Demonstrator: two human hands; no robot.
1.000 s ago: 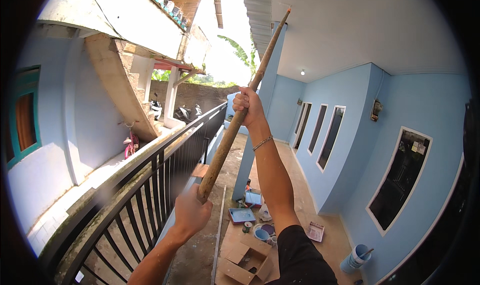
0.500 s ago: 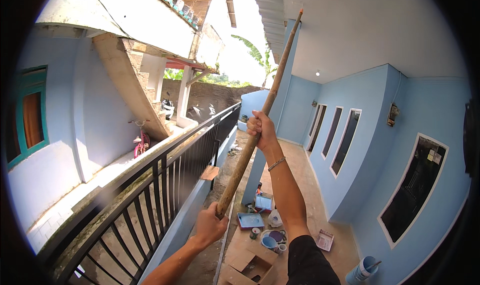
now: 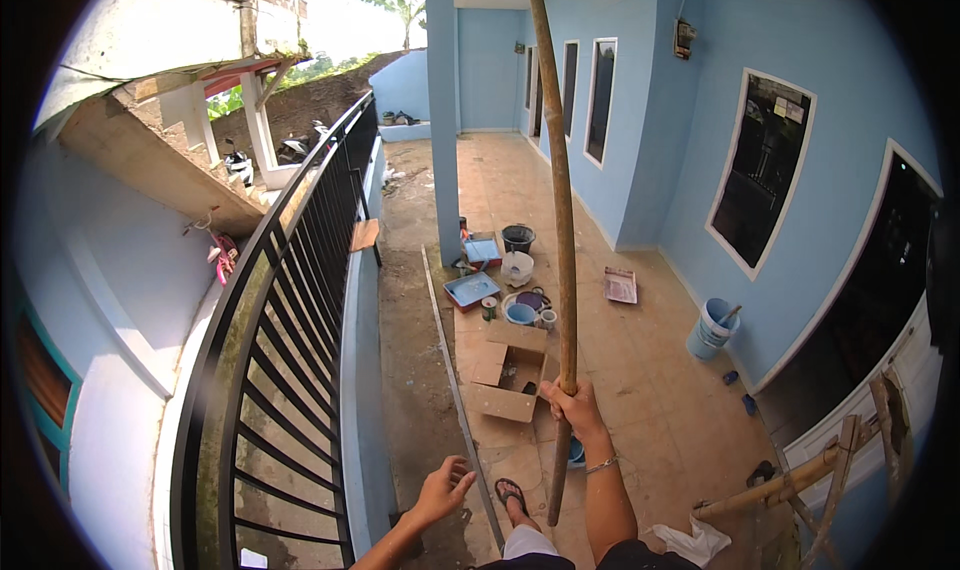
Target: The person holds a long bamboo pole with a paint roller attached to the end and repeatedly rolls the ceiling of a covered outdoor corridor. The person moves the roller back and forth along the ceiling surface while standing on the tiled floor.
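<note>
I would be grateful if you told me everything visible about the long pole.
The pole is brown, long, slender and slightly bent, with a worn surface that looks like wood or bamboo. It stands steeply across the view, its top cut off by the picture's edge. The right hand grips it near its bare lower end; the left hand is off it. Whether that end touches the floor is unclear.

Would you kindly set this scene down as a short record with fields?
Right hand: closed around a wooden pole
Left hand: open, holding nothing
Pole stance: near upright, upper end out of view
Cardboard box: open, on the floor left of the pole
Bucket: light blue, near the right-hand wall
Railing: black, at the left
</note>
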